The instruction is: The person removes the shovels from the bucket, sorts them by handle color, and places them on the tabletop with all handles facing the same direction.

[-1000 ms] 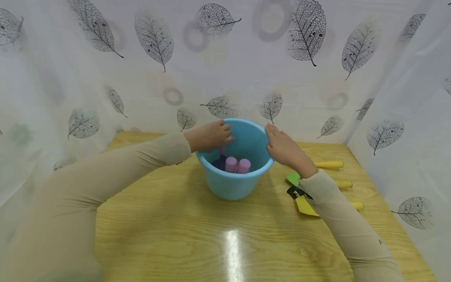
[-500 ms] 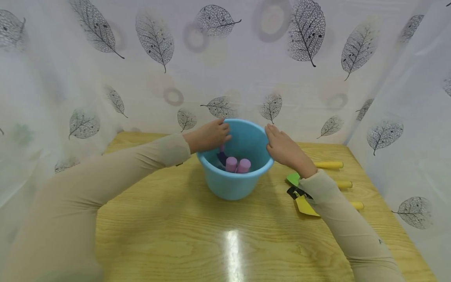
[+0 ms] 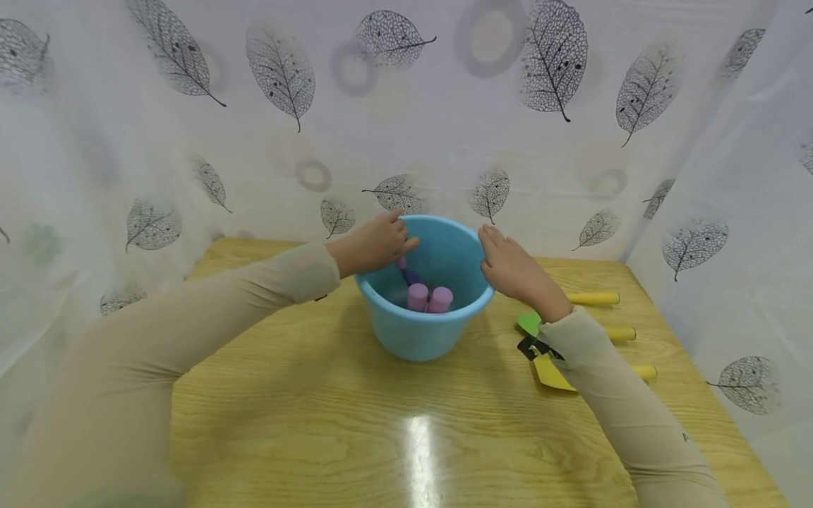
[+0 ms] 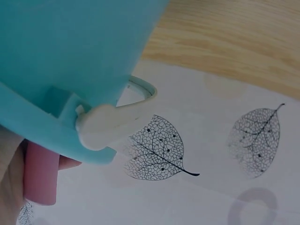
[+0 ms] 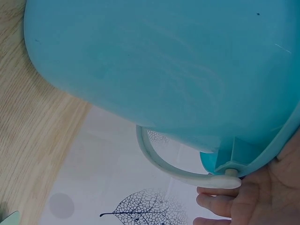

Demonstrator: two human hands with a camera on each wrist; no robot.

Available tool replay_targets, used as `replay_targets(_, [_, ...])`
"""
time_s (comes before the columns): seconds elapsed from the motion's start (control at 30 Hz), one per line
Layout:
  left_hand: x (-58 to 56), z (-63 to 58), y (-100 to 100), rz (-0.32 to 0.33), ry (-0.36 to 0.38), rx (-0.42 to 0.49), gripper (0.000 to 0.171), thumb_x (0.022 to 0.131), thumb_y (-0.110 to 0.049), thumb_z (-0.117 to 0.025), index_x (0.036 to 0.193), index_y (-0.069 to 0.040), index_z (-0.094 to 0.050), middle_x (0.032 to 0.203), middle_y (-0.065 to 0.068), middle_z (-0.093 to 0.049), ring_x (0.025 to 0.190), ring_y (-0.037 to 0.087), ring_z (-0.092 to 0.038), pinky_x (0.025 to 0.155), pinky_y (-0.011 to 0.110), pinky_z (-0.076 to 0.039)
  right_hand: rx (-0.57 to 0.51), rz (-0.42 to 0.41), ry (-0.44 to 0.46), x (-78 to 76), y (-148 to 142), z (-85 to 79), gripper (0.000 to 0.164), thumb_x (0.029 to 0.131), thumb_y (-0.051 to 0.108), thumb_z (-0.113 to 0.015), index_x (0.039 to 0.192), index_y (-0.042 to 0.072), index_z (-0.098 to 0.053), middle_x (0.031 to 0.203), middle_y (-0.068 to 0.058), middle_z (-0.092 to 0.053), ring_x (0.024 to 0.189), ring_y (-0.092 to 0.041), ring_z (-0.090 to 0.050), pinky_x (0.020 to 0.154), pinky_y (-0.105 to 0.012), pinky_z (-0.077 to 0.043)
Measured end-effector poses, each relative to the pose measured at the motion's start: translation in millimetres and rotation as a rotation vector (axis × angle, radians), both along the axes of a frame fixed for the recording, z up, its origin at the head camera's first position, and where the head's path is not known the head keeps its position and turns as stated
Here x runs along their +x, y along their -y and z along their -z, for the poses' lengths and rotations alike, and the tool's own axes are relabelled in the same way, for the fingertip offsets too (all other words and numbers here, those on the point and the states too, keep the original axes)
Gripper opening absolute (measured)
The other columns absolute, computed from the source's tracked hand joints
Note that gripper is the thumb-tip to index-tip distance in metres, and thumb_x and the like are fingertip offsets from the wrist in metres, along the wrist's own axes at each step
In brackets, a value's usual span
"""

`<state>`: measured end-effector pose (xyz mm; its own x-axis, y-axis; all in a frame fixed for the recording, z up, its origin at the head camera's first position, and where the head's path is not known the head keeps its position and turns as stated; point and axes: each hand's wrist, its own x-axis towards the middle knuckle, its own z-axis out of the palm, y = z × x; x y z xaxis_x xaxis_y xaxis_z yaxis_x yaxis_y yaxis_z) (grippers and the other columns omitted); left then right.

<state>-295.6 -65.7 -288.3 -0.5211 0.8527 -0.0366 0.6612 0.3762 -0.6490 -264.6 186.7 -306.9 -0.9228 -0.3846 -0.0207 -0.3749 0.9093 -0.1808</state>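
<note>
A light blue bucket stands upright near the back of the table. At its left rim my left hand grips the pink handle of a small tool. The tool's dark purple head is inside the bucket, and its exact shape is partly hidden. Two more pink handle ends stick up within the bucket. My right hand rests against the right rim with its fingers straight. The bucket's white bail handle hangs behind, close to the right fingers.
To the right lie several yellow-handled tools on the wooden table, partly under the right forearm. A green blade and a yellow blade show there. Leaf-printed curtains hang behind and at both sides.
The purple head of the tool in my left hand has swung right and slightly up inside the bucket. The left hand has shifted slightly; the right hand and the bucket stay put.
</note>
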Motion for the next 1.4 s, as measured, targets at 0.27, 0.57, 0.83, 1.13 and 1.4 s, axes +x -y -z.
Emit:
replay_targets(0.27, [2.8,0.2,5.6,0.024,-0.083,0.043,0.016,0.096,-0.024,-0.05,0.098,-0.009,-0.044,0.089,0.009,-0.065,0.087,0.023,-0.06,0.08,0.033,-0.045,-0.001,-0.002,0.004,0.1,0.5,-0.5,0.059,0.095,0.013,-0.03,0.147,-0.009,-0.011,0.155,-0.025,-0.01,0.145,-0.038,-0.008,0.118,-0.051,-0.011])
replay_targets(0.57, [11.6,-4.1,6.7,-0.048,-0.077,0.089,0.013,0.096,-0.021,-0.047,0.095,-0.009,-0.044,0.09,0.01,-0.06,0.084,0.023,-0.054,0.079,0.034,-0.042,-0.003,-0.002,0.008,0.4,0.6,-0.2,0.06,0.095,0.014,-0.029,0.147,-0.008,-0.01,0.156,-0.025,-0.01,0.146,-0.037,-0.007,0.119,-0.051,-0.01])
replay_targets(0.83, [17.1,-7.2,9.0,-0.076,-0.087,0.19,0.019,0.099,-0.024,-0.041,0.093,-0.009,-0.051,0.097,0.016,-0.06,0.097,0.031,-0.054,0.088,0.039,-0.04,-0.007,-0.004,0.004,1.0,0.7,-0.6,0.06,0.095,0.014,-0.03,0.147,-0.009,-0.011,0.155,-0.025,-0.011,0.146,-0.037,-0.007,0.119,-0.05,-0.01])
replay_targets(1.13, [14.5,-5.9,17.8,-0.107,-0.014,0.356,0.023,0.098,-0.029,-0.045,0.099,-0.009,-0.056,0.104,0.015,-0.057,0.1,0.031,-0.051,0.088,0.042,-0.037,-0.012,-0.007,0.008,0.8,0.9,-0.9,0.06,0.095,0.014,-0.029,0.147,-0.009,-0.01,0.155,-0.025,-0.01,0.146,-0.037,-0.007,0.119,-0.05,-0.009])
replay_targets(1.4, [16.9,-4.9,28.9,-0.083,-0.018,0.511,0.027,0.096,-0.028,-0.051,0.097,-0.004,-0.063,0.096,0.013,-0.061,0.09,0.029,-0.053,0.085,0.041,-0.039,-0.016,-0.005,0.012,0.6,0.6,-0.7,0.06,0.095,0.014,-0.028,0.147,-0.008,-0.009,0.156,-0.025,-0.01,0.146,-0.036,-0.006,0.119,-0.05,-0.009])
